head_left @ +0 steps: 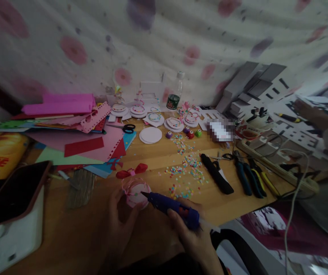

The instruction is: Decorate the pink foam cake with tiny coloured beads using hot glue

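Note:
My left hand [121, 221] is closed on a small round pink craft piece [137, 194] with pink cord around it, low in the middle of the view. In my right hand [192, 233] is a blue glue gun [175, 207]. Its dark nozzle points left and reaches the top of the round piece; whether it touches cannot be made out. Just beyond my left hand lies a red bow [132, 171] with a pink middle. Colourful confetti dots [185, 168] are scattered on the wooden table [155, 152] beyond the glue gun.
Coloured paper [84, 141] and scissors [128, 128] lie at left, near a phone [16, 193]. White discs [150, 135], beaded rings and a bottle [175, 93] stand at the back. Pliers [246, 177], a black-handled tool [217, 173] and a power strip [278, 164] are right; a person's hand [307, 112] is far right.

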`<action>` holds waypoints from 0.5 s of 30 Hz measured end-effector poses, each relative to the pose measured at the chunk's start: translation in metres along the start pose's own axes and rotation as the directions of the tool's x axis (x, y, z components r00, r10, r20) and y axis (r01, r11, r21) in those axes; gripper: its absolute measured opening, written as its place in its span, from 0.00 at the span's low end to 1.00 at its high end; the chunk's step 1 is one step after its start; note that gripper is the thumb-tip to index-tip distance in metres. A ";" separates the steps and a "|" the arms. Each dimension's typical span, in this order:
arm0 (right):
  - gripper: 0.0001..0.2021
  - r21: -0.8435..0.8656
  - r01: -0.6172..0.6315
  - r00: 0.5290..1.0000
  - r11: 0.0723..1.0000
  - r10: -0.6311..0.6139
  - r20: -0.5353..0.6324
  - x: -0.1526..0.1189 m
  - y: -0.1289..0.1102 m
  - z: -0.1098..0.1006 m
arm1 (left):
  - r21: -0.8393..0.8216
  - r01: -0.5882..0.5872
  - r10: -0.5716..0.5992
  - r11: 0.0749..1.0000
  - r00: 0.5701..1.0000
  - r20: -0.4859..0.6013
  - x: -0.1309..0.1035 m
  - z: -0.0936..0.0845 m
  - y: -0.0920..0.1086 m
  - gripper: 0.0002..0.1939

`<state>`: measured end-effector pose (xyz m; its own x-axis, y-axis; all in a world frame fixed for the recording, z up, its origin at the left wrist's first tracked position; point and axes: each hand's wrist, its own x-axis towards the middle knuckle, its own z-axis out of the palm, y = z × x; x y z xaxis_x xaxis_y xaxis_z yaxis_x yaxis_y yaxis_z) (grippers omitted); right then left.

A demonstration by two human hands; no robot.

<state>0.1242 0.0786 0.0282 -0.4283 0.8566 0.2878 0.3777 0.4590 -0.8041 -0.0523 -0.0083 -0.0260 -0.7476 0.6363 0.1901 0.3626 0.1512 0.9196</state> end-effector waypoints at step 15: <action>0.23 -0.024 0.017 0.999 1.000 -0.016 0.049 0.004 -0.006 -0.006 | 0.011 0.065 -0.065 0.998 0.998 0.016 -0.003 0.000 -0.002 0.29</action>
<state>0.1256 0.0804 0.0371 -0.4736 0.8368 0.2749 0.3898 0.4790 -0.7865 -0.0507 -0.0108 -0.0285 -0.7604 0.6375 0.1241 0.3193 0.2007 0.9261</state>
